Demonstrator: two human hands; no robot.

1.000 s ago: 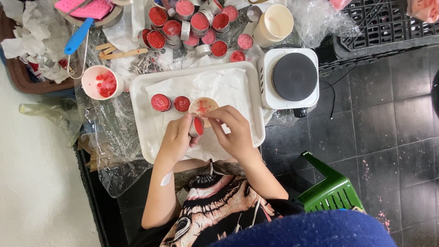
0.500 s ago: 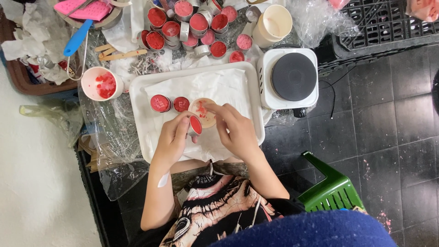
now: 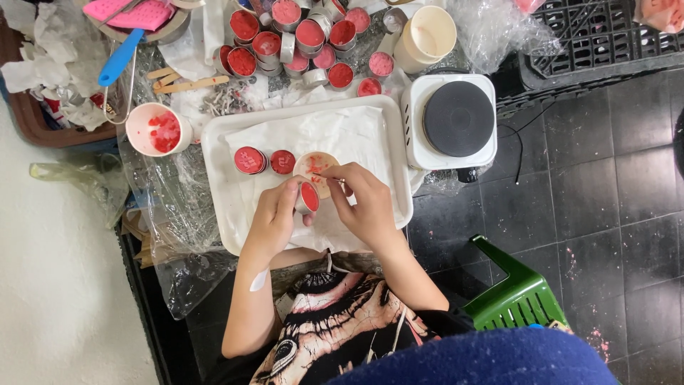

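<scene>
My left hand (image 3: 273,216) holds a small metal tin (image 3: 308,197) filled with red wax, tilted on its side over the white tray (image 3: 222,217). My right hand (image 3: 365,205) pinches a thin stick (image 3: 329,178) whose tip is at the tin's rim. Just behind the tin sits a shallow pale dish (image 3: 314,164) flecked with red bits. Two more red-filled tins (image 3: 250,160) (image 3: 283,162) stand side by side on the paper-lined tray, left of the dish.
A white hot plate (image 3: 456,117) stands right of the tray. Several red-filled tins (image 3: 299,36), a cream cup (image 3: 427,34), a white cup with red wax (image 3: 158,129), wooden sticks (image 3: 178,82) and a blue-handled tool (image 3: 117,57) crowd the back. A green stool (image 3: 514,299) is at lower right.
Almost nothing: both hands stay over the tray with the tin between them. The right hand's fingers have shifted slightly at the tin's rim.
</scene>
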